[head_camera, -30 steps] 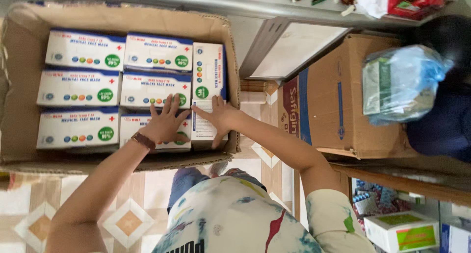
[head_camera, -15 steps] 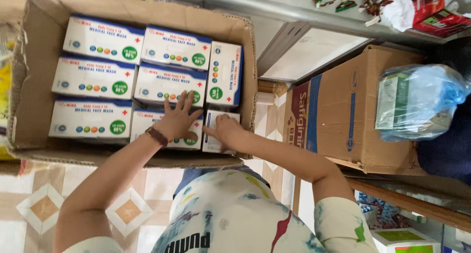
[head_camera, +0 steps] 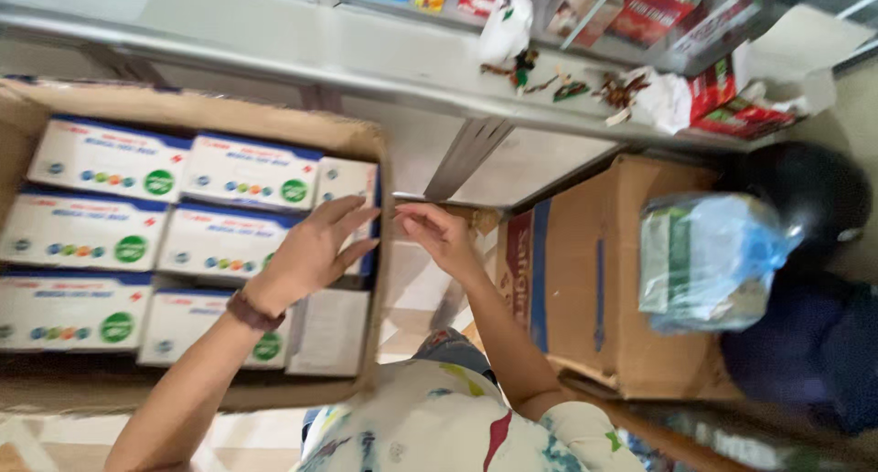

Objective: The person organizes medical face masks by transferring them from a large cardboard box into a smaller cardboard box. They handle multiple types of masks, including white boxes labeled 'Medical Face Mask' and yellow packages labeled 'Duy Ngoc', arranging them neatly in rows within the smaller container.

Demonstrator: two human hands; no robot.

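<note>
at left of the frame an open cardboard carton holds rows of white and blue boxes. the left hand hovers open, fingers spread, over the boxes by the carton's right wall. the right hand, loose and empty, sits just right of that wall, near the brown closed carton.

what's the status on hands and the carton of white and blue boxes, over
Left hand open, over the white and blue boxes in the brown cardboard carton. Right hand empty, raised beside the carton's right wall. Nothing between them.
</note>
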